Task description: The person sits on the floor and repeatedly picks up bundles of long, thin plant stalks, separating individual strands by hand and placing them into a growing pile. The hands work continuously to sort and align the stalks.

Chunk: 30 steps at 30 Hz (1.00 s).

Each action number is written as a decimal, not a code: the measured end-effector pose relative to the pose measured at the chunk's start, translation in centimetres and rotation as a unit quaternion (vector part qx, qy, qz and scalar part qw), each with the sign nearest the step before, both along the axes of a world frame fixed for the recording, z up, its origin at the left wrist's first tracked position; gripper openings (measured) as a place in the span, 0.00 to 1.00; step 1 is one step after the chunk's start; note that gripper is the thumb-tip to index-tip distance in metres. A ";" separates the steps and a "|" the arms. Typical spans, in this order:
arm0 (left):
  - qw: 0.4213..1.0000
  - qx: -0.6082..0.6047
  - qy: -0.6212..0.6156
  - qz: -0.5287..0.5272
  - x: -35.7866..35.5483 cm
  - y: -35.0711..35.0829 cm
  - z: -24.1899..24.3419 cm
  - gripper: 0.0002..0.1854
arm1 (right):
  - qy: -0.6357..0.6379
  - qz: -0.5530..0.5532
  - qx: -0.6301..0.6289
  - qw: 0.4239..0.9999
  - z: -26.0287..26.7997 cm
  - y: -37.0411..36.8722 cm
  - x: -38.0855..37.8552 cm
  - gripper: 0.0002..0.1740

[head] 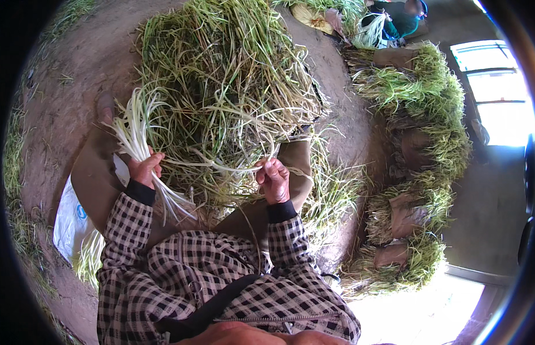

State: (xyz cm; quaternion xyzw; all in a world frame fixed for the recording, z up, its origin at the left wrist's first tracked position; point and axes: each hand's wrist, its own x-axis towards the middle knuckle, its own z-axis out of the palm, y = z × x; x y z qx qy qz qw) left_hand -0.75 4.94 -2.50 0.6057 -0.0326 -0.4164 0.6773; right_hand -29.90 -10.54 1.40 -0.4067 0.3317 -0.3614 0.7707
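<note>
My left hand (144, 169) is closed around a bunch of pale, cleaned leafy stalks (136, 129), whose white ends hang below the fist. Between the thumb and fingers of my right hand (274, 177) is a thin pale stalk (239, 169), reaching left toward the other hand. In front of my knees lies a large heap of uncleaned green and yellowed stalks (220, 73), some of it dry and tangled. More loose stalks (332, 194) spread beside my right leg.
Bundled green stalks (427, 142) line the wall on the right, below a window (492, 77). A white plastic sheet (73, 220) lies by my left thigh, with a pale bundle (89, 254) near it. Another person (399, 21) handles stalks at the far right. The floor (77, 64) is bare earth.
</note>
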 end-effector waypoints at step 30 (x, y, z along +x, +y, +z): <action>0.982 -0.123 0.069 -0.123 -1.1 -1.2 4.8 0.11 | 0.069 0.398 -0.050 0.913 -0.9 5.0 10.9 0.20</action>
